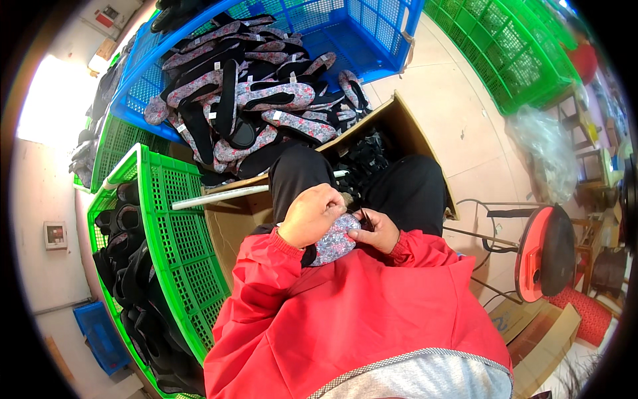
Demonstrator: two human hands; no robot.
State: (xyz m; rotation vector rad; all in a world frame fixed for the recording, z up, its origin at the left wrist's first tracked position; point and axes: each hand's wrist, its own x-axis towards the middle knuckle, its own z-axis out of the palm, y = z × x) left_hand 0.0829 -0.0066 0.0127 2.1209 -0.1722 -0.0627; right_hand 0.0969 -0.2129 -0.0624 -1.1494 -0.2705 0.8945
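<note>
In my lap lies a floral slipper [335, 243] in grey and pink, partly covered by my hands. My left hand [311, 217] is closed above its upper end, fingertips pinched together; what they hold is too small to make out. My right hand [377, 232] grips the slipper's right side, with the thumb pressed on the floral fabric. A thin dark piece [364, 217] shows at the right fingers, its kind unclear. Ahead of my knees, a heap of similar floral slippers [276, 95] with black soles spills from a blue crate [335, 50].
Between my legs stands a cardboard box [409, 120] with black pieces inside. A green crate [183, 233] of black footwear is at my left, with a white bar [222, 197] beside it. To the right are a round red-and-black stool [538, 253], a plastic bag [548, 153] and green crates [508, 60].
</note>
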